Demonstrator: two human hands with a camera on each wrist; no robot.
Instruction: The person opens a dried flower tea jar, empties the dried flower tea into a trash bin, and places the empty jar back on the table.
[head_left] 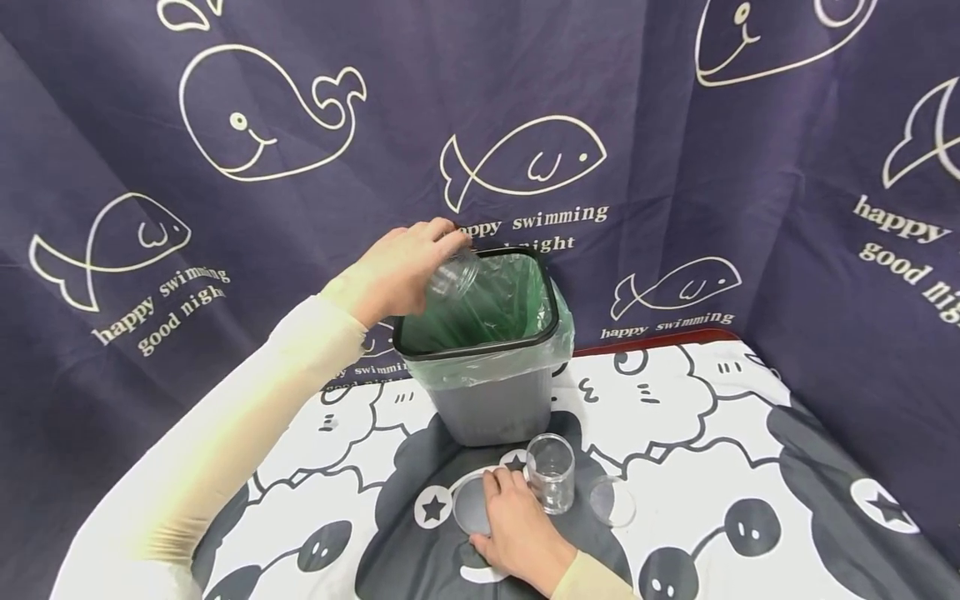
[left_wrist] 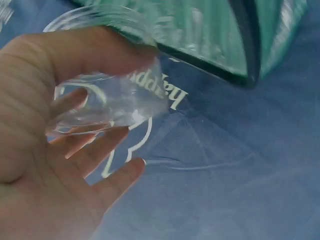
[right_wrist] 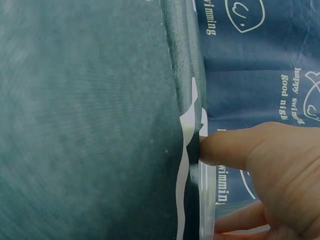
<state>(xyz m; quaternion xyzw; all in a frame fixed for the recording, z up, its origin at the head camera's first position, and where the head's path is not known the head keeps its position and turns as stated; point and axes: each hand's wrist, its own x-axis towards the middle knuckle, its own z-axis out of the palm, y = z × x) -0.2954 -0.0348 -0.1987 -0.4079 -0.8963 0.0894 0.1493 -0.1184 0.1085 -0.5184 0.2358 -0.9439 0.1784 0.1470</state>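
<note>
At the bin's left rim, my left hand [head_left: 405, 271] grips a clear plastic jar [head_left: 454, 275], its thumb across one side and fingers round the other. The left wrist view shows the see-through jar [left_wrist: 117, 107] tilted, the printed cloth visible through it. Low in front of the bin, my right hand [head_left: 525, 529] holds a round clear lid [head_left: 469, 505] by its right edge, thumb at the near side and fingertips at the far side. Seen edge-on in the right wrist view, the lid [right_wrist: 207, 200] has the thumb against it. Another clear jar [head_left: 551, 479] stands upright just beyond that hand.
A grey bin [head_left: 495, 408] with a green plastic liner [head_left: 502, 300] folded over its black rim stands at the table's back. A second clear round lid [head_left: 612, 502] lies right of the standing jar. Dark blue printed curtain [head_left: 525, 75] hangs behind the patterned tablecloth [head_left: 697, 475].
</note>
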